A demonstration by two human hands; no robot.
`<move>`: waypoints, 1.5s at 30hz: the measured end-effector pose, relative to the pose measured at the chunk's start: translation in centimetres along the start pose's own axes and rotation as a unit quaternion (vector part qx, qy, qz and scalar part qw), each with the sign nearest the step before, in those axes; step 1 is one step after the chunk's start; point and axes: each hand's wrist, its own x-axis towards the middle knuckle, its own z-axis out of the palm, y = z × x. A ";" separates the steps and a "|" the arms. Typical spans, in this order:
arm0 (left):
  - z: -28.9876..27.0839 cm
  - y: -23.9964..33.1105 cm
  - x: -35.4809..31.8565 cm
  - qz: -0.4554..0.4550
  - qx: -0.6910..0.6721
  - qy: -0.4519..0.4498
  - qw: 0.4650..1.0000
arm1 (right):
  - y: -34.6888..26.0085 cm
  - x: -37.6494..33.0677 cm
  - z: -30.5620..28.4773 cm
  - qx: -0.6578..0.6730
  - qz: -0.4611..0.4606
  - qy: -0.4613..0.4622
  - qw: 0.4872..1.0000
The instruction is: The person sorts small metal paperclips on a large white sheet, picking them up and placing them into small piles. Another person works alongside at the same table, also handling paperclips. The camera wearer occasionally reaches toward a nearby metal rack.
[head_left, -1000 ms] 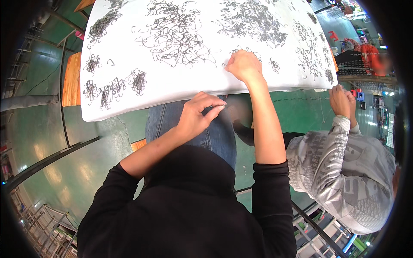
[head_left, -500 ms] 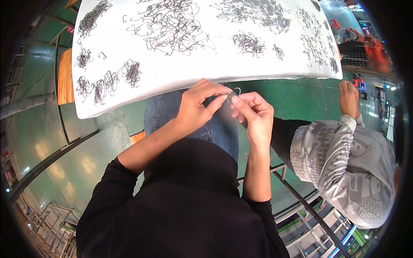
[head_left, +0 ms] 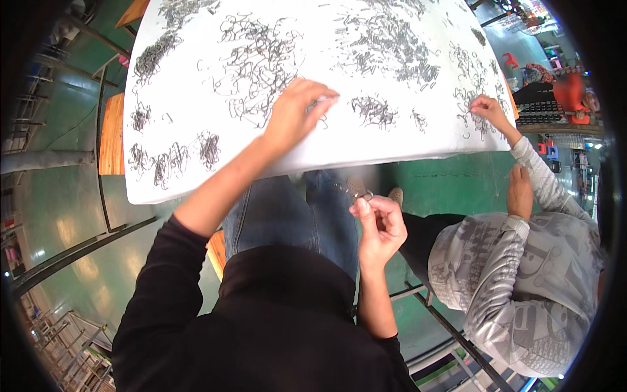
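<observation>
My left hand [head_left: 297, 114] is over the white-covered table [head_left: 222, 176], at the near edge of a loose pile of dark bent wire hooks [head_left: 258, 65]. Its thumb and index fingertips come together in a pinch; anything between them is too small to make out. Lower down, in front of the table edge, my right hand [head_left: 382, 228] pinches a small curved metal hook [head_left: 367, 195] between thumb and fingers. Some thin links seem to trail leftward from it, blurred. A smaller heap of hooks [head_left: 374, 111] lies to the right of my left hand.
More small heaps [head_left: 171, 162] lie along the table's left side, and short dark pieces [head_left: 398, 55] spread across the back. At right a co-worker in a grey patterned top [head_left: 522, 261] reaches one hand [head_left: 490, 111] onto the table. Wooden stools [head_left: 112, 134] stand at left.
My hands have parted: the left has moved up over the table, while the right has dropped lower, still holding metal. One of the co-worker's hands now reaches onto the table.
</observation>
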 end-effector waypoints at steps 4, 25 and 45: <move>1.7 -5.1 7.8 0.066 0.062 -0.101 0.991 | 0.2 0.2 -0.5 -0.001 0.024 0.001 1.000; 0.0 7.5 -2.7 -0.251 -0.375 -0.189 0.872 | 0.5 -0.7 -0.7 -0.076 -0.041 -0.011 0.996; -2.7 11.2 -7.2 -0.208 -0.290 -0.074 0.931 | 0.7 -0.8 0.9 -0.140 -0.072 -0.016 0.987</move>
